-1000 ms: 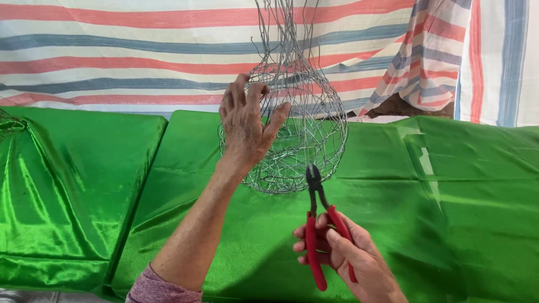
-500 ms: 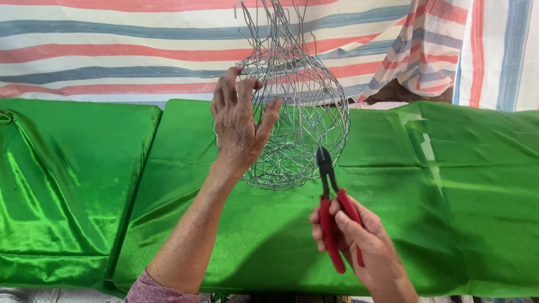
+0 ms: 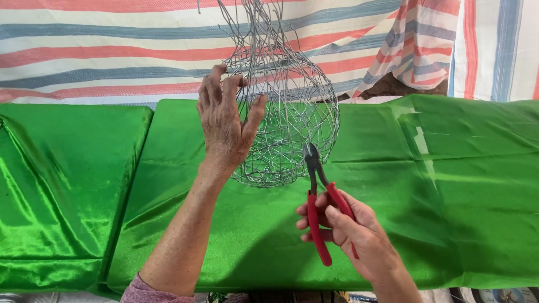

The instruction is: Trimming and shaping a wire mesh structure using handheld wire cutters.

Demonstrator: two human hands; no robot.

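Observation:
A rounded basket of woven silver wire (image 3: 292, 120) stands on the green satin cloth (image 3: 449, 185), its loose wire ends rising out of the top of the view. My left hand (image 3: 224, 129) presses against the basket's left side, fingers hooked into the mesh. My right hand (image 3: 348, 235) grips red-handled pliers (image 3: 320, 207) below and to the right of the basket. The dark jaws of the pliers point up and reach the basket's lower right wires.
A second green-covered surface (image 3: 62, 185) lies to the left, with a fold between the two. A striped red, blue and white tarp (image 3: 112, 50) hangs behind. More striped cloth (image 3: 426, 45) drapes at the upper right.
The pliers have risen toward the basket's lower right side and my right hand has shifted slightly right. My left hand stays on the basket.

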